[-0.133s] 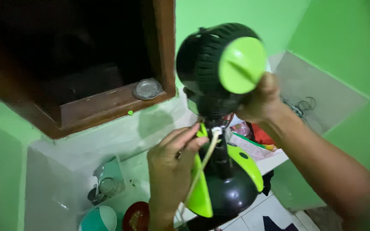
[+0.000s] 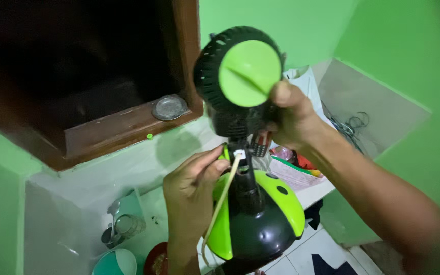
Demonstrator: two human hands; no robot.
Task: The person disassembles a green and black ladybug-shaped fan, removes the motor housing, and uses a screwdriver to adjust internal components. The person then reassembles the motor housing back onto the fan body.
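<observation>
Right hand (image 2: 291, 114) gripped the fan motor (image 2: 232, 86) closed-fisted, left hand (image 2: 192, 191) pinched its cord (image 2: 219, 206) at the stand (image 2: 255, 224); cups (image 2: 123, 226) below sat unclear.

Black fan motor housing (image 2: 238, 81) with lime-green rear cap, tilted, atop a black neck. Domed black-and-green base (image 2: 260, 224) below (upright). Pale thin cord (image 2: 220, 203) hangs alongside the neck.

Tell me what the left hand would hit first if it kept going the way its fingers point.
Most likely the black neck of the fan: the left hand points its fingers up-right toward it, pinching a pale cord. Depth is unclear.
</observation>
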